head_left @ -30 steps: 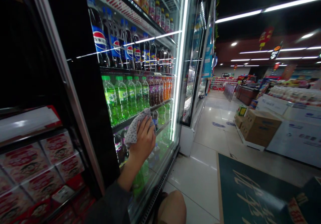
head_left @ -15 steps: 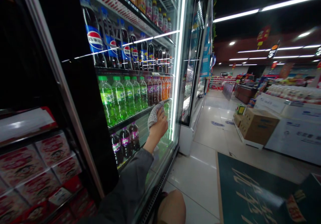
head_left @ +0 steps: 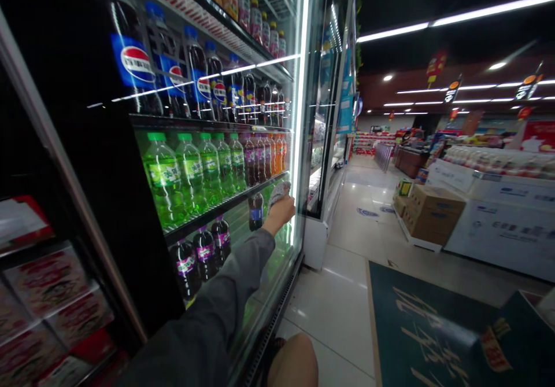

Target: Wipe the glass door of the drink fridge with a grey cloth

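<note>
My left hand point(head_left: 281, 210) is stretched out at the end of a grey sleeve, its fingers closed on a grey-white speckled cloth point(head_left: 278, 192). The cloth is up against the glass door point(head_left: 264, 271) of a drinks cooler, near the lit right edge. Behind the pane, left of the hand, stands a dark bottle with a blue label point(head_left: 255, 210). Green soda bottles point(head_left: 163, 176) line the shelf above, and purple-labelled bottles point(head_left: 203, 251) stand lower. My right hand is out of view.
Cola bottles point(head_left: 134, 57) fill a higher shelf. A bright light strip point(head_left: 299, 115) runs up the door's right side. Printed boxes point(head_left: 47, 283) are stacked at lower left. My bent knee point(head_left: 295, 364) is below. A green mat point(head_left: 416, 329) and cardboard boxes point(head_left: 433, 213) lie to the right.
My left hand has moved with the cloth toward the right edge of the door. The blue-labelled bottle now shows beside it. The view has shifted slightly to the right.
</note>
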`<act>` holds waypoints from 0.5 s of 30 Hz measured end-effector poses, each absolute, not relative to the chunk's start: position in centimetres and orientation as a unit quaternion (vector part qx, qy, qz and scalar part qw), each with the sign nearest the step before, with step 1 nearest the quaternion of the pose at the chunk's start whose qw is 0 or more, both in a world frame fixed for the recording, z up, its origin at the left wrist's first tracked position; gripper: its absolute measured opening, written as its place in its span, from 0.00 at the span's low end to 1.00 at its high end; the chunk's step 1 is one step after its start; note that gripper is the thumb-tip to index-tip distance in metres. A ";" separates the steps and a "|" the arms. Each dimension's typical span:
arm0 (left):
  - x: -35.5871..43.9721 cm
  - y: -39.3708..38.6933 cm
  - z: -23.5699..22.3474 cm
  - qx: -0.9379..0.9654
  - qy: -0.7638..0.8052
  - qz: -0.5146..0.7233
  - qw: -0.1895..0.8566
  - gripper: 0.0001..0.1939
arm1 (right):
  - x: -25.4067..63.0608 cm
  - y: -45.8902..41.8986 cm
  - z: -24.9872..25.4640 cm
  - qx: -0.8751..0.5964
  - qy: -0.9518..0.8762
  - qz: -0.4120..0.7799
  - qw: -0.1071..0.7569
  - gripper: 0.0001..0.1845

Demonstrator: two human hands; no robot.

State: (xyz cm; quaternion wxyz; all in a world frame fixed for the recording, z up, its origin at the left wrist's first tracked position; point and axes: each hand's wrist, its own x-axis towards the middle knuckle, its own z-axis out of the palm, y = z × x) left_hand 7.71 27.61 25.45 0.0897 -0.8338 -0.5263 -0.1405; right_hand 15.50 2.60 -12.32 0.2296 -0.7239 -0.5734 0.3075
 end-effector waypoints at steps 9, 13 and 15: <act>9.0 31.2 26.9 -0.857 -0.492 -0.094 0.122 0.10 | 13.5 5.0 -13.9 -0.761 -0.573 0.253 0.171 0.20; 9.4 33.3 30.0 -0.856 -0.472 -0.128 0.168 0.08 | 13.9 5.4 -14.2 -0.763 -0.568 0.263 0.164 0.14; 9.6 34.3 32.2 -0.852 -0.461 -0.153 0.195 0.09 | 13.6 5.6 -14.3 -0.758 -0.569 0.274 0.166 0.13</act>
